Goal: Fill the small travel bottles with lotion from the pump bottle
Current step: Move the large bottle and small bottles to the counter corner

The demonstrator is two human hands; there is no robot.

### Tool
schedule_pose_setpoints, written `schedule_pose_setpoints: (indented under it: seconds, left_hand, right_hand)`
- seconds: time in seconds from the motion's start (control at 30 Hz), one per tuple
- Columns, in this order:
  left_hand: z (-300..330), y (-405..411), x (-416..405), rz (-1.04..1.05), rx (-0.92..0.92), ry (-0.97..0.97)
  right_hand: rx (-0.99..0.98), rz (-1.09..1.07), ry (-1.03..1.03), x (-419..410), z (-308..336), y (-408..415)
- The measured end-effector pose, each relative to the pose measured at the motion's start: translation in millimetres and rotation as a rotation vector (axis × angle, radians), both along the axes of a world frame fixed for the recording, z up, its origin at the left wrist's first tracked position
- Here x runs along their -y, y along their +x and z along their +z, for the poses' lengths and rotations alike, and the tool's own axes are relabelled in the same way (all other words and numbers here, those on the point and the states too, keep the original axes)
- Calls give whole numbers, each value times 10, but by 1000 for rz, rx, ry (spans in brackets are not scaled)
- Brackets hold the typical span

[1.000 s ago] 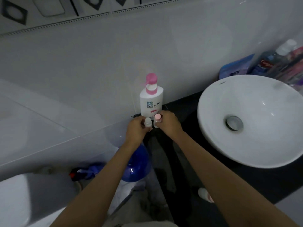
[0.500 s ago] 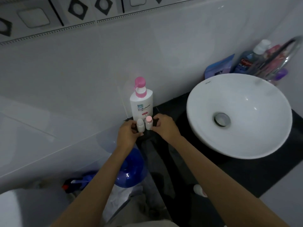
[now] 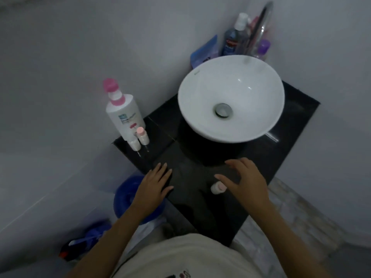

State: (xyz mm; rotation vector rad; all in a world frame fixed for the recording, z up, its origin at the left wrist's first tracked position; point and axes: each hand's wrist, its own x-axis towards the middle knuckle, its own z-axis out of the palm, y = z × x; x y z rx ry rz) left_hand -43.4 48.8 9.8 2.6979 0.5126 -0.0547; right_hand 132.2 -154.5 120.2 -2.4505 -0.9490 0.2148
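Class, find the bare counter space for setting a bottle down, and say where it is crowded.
Free: dark counter between left hand and right hand, before the basin. Crowded: far-left corner, pump bottle with two small bottles.

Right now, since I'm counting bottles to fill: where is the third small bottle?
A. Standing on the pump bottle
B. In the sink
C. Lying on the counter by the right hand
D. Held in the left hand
C: the third small bottle lies on its side on the dark counter just beside the right hand, while two others stand by the pump bottle.
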Motion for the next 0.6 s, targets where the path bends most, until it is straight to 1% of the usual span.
schedule_pose_setpoints:
  seconds: [0.1, 0.2, 0.33, 0.47, 0.6]
  left_hand:
    - [-114, -46, 9, -39, -92, 0]
    - [-157, -71, -7, -55, -99, -3]
    - [-193, -88, -10, -48, -93, 0]
    - [-241, -101, 0, -29, -96, 12]
    - [-257, -95, 4, -19, -74, 13]
  right_hand:
    - [-139, -70, -135, 277, -244, -69]
    - [-193, -76, -215, 339, -471, -144]
    - [-227, -64, -193, 261, -620, -199]
    - [-256, -115, -129, 200, -653, -189]
    - [-214, -81, -128, 125, -610, -135]
